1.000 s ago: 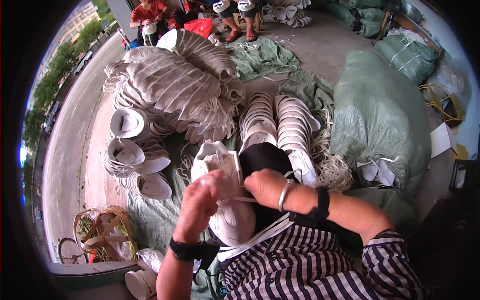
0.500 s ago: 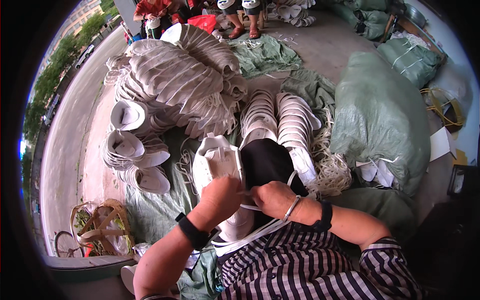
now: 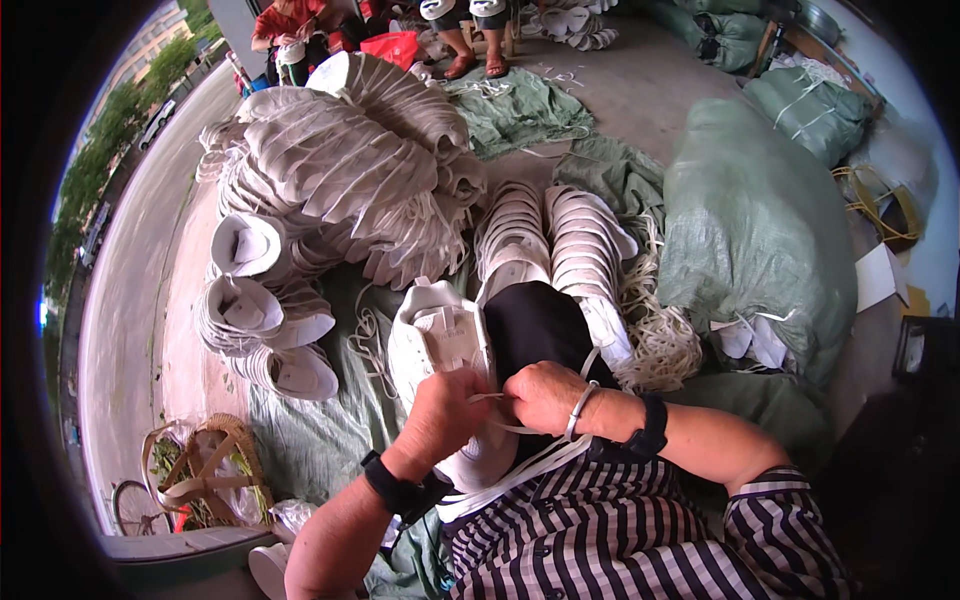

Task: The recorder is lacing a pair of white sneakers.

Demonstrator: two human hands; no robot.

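Note:
A white shoe upper (image 3: 408, 345) rests on my left thigh, its tongue and opening facing away from me. My left hand (image 3: 443, 408) is closed over the middle of it, pinching a white shoelace (image 3: 486, 397) between thumb and fingers. Just beside it, my right hand (image 3: 543, 398) is also closed on the lace. A short piece of lace shows between the two hands; the eyelets beneath are hidden by my fingers. More long white laces (image 3: 520, 467) lie across my lap, against my striped shirt. My dark-clad right knee (image 3: 535, 325) is next to the shoe.
A big heap of nested shoe uppers (image 3: 340, 150) lies ahead on the left, with smaller stacks (image 3: 240, 305) nearer. Two rows of uppers (image 3: 585, 245) stand beyond my knee, beside a lace bundle (image 3: 662, 345). A green sack (image 3: 755, 230) bulges at right; a basket (image 3: 210, 465) sits lower left. People sit at the back.
The view has shifted slightly. My hands have come a little closer together, and the lace between them now shows more plainly. Both stay closed over the shoe upper.

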